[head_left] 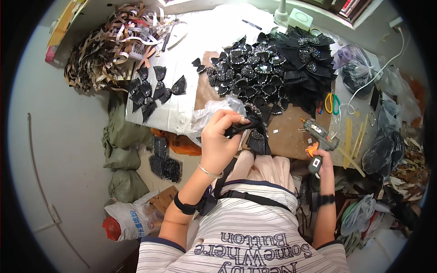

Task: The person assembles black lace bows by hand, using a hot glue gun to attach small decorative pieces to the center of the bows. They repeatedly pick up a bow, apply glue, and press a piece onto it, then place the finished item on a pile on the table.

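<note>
Room to pass lies over the brown board (pixel 291 123), between the black fabric piece (pixel 255 123) in the left hand (pixel 222 133) and the glue gun (pixel 317 131). Heaped black bows (pixel 255 68) block the far side; crumpled plastic (pixel 210 113) crowds the left, a white cord (pixel 373 78) and yellow sticks (pixel 348 136) the right.

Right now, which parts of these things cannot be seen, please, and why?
Head view:
- Black fabric piece: its gripped part is hidden by the left hand.
- Glue gun: part of its handle is covered by the right hand.
- Bow pile: upper bows hide lower ones.
- Lowest green sack: opaque cloth hides any contents.
</note>
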`<action>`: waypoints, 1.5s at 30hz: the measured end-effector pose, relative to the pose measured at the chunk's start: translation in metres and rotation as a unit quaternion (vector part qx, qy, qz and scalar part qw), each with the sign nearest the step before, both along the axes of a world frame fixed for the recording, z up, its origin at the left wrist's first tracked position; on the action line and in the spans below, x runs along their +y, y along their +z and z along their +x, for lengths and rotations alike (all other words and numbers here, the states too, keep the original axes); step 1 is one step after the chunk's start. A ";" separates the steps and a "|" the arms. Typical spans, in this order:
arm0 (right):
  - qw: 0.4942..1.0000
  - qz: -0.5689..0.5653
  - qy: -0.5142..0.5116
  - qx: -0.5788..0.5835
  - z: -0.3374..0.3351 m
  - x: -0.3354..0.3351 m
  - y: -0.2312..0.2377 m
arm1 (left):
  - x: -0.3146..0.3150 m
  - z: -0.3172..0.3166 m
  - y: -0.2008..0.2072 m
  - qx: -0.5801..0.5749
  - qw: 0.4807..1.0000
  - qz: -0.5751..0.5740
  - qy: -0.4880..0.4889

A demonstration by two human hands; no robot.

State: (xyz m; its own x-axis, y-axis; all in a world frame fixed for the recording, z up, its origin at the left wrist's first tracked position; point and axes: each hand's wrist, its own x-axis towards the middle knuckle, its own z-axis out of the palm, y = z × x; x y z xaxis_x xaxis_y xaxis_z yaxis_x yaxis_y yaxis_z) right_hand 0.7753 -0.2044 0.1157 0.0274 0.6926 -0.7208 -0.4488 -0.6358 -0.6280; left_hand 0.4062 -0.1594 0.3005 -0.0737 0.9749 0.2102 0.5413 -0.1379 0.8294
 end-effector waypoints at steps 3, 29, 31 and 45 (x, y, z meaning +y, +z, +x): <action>0.993 -0.053 -0.077 0.073 0.014 0.008 -0.052 | -0.003 0.002 -0.005 -0.071 0.997 -0.009 -0.027; 0.879 0.087 0.208 0.421 -0.181 0.056 0.153 | -0.018 -0.027 0.008 -0.206 0.964 -0.112 -0.123; 0.900 0.118 0.186 0.377 -0.181 0.060 0.150 | -0.028 -0.026 0.013 -0.205 0.963 -0.147 -0.091; 0.948 0.192 0.156 0.202 -0.208 0.031 0.187 | -0.057 -0.021 -0.004 -0.199 0.960 -0.187 -0.069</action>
